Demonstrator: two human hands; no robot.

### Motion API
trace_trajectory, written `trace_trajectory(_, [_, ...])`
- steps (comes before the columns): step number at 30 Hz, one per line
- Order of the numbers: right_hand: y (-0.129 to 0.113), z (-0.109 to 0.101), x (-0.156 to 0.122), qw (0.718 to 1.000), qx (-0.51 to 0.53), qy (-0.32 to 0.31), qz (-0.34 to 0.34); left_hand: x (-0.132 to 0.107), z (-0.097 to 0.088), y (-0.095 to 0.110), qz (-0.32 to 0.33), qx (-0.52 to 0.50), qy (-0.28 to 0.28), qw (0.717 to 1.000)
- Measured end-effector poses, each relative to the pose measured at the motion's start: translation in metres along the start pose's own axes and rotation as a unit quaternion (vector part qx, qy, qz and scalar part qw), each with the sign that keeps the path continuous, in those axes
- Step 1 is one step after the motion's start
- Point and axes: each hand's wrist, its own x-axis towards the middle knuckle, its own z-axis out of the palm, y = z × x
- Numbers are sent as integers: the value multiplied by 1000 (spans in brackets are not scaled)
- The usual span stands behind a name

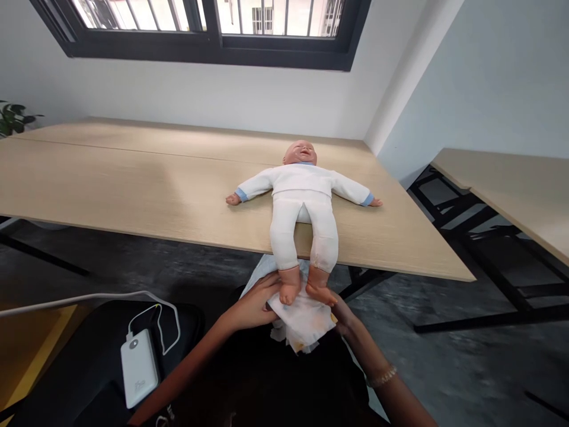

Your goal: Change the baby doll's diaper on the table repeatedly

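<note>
A baby doll [303,196] in white top and trousers lies on its back on a light wooden table [133,184], its legs hanging over the near edge. Below its bare feet I hold a white diaper [302,317] with a yellowish print. My left hand [255,305] grips the diaper's left side, fingers curled onto it just beside the doll's foot. My right hand [344,317] holds the diaper's right side; most of its fingers are hidden behind the diaper and the doll's other foot.
A white power bank [138,367] with a white cable lies on a black seat at lower left. A second wooden table [511,184] stands at right, with black metal legs on the dark floor. A window runs along the far wall. A plant [13,118] shows at far left.
</note>
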Motion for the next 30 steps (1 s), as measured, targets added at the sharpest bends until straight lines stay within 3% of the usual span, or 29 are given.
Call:
trace_trajectory(3, [-7, -16, -1, 995, 82, 1, 51, -4, -1, -8, -5, 9, -56, 998])
trace_trajectory(8, [-25, -42, 1, 990, 139, 21, 0, -14, 3, -30, -37, 12, -96, 995])
trace_trajectory(12, [-28, -59, 5, 986, 148, 50, -49, -16, 4, -39, -43, -11, -89, 995])
trace_trajectory(15, [-23, -66, 9, 986, 144, 49, -67, -15, 9, -42, -37, -3, -41, 998])
trace_trajectory(18, [-17, -65, 12, 986, 145, 58, -67, -12, 18, -48, -28, 45, 9, 999])
trace_trajectory(24, [-17, -43, 9, 989, 133, 36, -60, -4, 37, -58, -45, 205, 39, 977])
trace_trajectory(27, [-20, -37, 7, 987, 144, 29, -60, 1, 40, -53, -31, 222, 35, 974])
trace_trajectory(30, [-21, -40, 5, 986, 148, 49, -51, 2, 36, -39, 23, 200, 27, 979])
